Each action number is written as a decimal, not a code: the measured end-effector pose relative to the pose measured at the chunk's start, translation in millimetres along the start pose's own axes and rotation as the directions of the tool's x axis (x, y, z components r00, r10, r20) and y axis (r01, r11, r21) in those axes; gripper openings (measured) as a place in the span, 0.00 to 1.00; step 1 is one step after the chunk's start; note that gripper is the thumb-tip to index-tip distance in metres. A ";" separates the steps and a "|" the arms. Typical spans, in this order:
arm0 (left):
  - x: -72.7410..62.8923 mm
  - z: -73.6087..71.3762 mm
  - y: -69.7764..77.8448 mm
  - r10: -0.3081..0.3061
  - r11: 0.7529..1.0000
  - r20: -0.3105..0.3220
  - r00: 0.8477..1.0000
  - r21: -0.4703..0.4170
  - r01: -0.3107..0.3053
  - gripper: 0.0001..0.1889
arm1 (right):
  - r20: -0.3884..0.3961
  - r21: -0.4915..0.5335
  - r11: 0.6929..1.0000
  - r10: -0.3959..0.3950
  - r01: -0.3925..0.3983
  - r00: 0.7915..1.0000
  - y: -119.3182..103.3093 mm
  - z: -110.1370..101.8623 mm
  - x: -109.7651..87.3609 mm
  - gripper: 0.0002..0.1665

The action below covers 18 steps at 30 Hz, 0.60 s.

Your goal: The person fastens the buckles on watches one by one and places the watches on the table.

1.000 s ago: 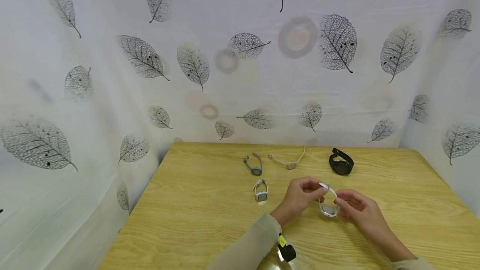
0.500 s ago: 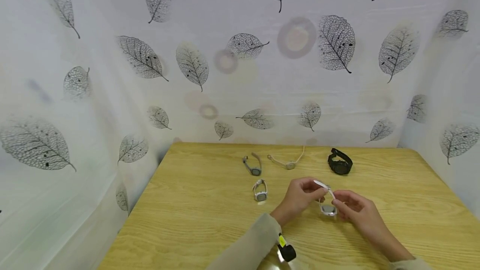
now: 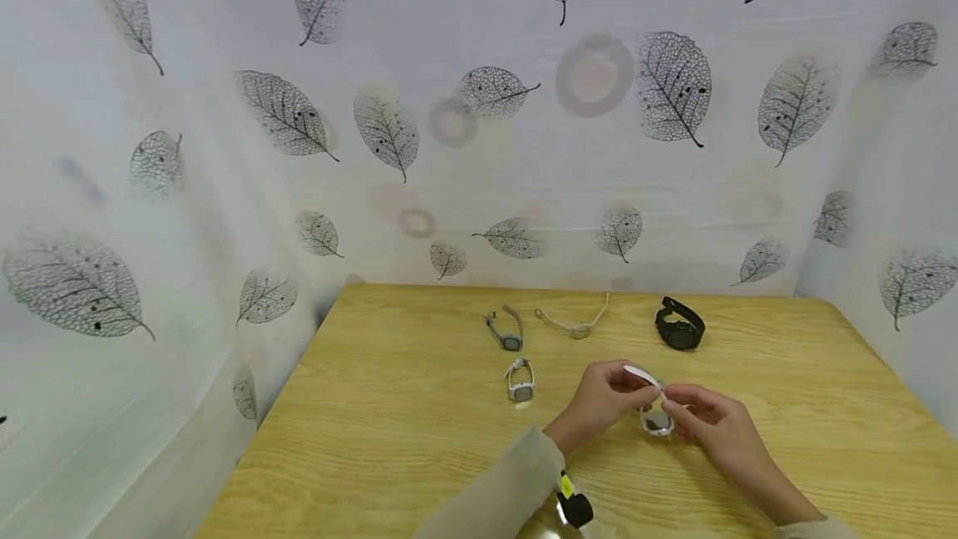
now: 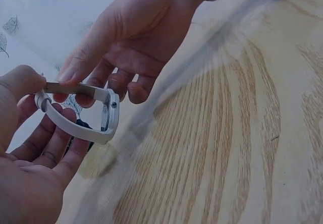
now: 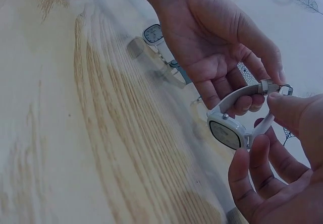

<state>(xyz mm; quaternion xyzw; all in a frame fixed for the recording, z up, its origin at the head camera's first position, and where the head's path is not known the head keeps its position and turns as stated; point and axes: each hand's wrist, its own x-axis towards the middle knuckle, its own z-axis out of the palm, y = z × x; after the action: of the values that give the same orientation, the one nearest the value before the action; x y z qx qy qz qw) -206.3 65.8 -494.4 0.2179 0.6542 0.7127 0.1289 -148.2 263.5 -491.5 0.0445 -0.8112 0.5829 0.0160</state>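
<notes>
A white wristwatch (image 3: 659,422) is held up between both hands, its strap bent into a loop and its square face hanging lowest. My left hand (image 3: 602,402) pinches the strap near the buckle (image 5: 285,89) with thumb and fingers. From the other side, my right hand (image 3: 714,431) pinches the strap right beside it, thumb tip (image 5: 278,98) at the buckle. In the right wrist view, other right fingers lie beside the watch case (image 5: 227,132). The free strap end (image 3: 639,373) sticks out above the left fingers. In the left wrist view, the loop (image 4: 75,125) shows side-on.
On the wooden table (image 3: 374,439) lie a small white watch (image 3: 521,392), a grey watch (image 3: 512,343), a thin pale watch (image 3: 580,329) and a black watch (image 3: 680,333). A leaf-patterned white sheet (image 3: 479,173) stands behind. A black device (image 3: 575,509) sits on the left sleeve.
The strap's free end has swung up and leftward over the left fingers. Both hands have drawn closer together at the buckle, while the other watches lie where they were.
</notes>
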 end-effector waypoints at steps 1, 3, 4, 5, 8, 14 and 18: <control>-0.1 0.1 0.0 0.003 1.000 0.003 1.000 0.003 -0.003 0.05 | -0.001 -0.002 1.000 0.005 -0.005 1.000 0.5 -0.2 -0.2 0.21; -0.3 0.3 0.4 0.011 1.000 0.014 1.000 0.004 -0.011 0.05 | -0.004 -0.002 1.000 0.010 -0.010 1.000 1.7 -0.7 -0.3 0.22; -0.3 0.4 0.5 0.015 1.000 0.018 1.000 0.006 -0.015 0.06 | -0.004 -0.003 1.000 0.011 -0.011 1.000 2.1 -0.9 -0.3 0.22; -0.2 0.6 0.8 0.021 1.000 0.019 1.000 0.009 -0.021 0.06 | -0.003 -0.004 1.000 0.012 -0.012 1.000 2.2 -1.3 -0.3 0.22; -0.1 1.7 1.8 0.037 0.999 0.009 0.999 0.009 -0.038 0.06 | 0.007 -0.003 1.000 0.006 -0.006 1.000 1.0 -3.0 0.3 0.22; 0.4 4.5 6.3 0.063 0.997 -0.052 0.997 0.042 -0.061 0.05 | 0.047 -0.053 0.997 -0.061 0.063 0.997 -7.8 -12.3 5.8 0.22; 1.4 4.4 7.4 0.070 0.993 -0.108 0.992 0.101 -0.059 0.05 | 0.062 -0.115 0.986 -0.115 0.121 0.991 -20.5 -21.9 13.7 0.21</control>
<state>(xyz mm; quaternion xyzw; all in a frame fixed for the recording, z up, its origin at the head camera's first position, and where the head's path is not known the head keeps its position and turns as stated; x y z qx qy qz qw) -204.7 69.5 -486.7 0.2050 0.6869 0.6949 0.0582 -160.6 277.0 -464.0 0.1076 -0.8403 0.5304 0.0308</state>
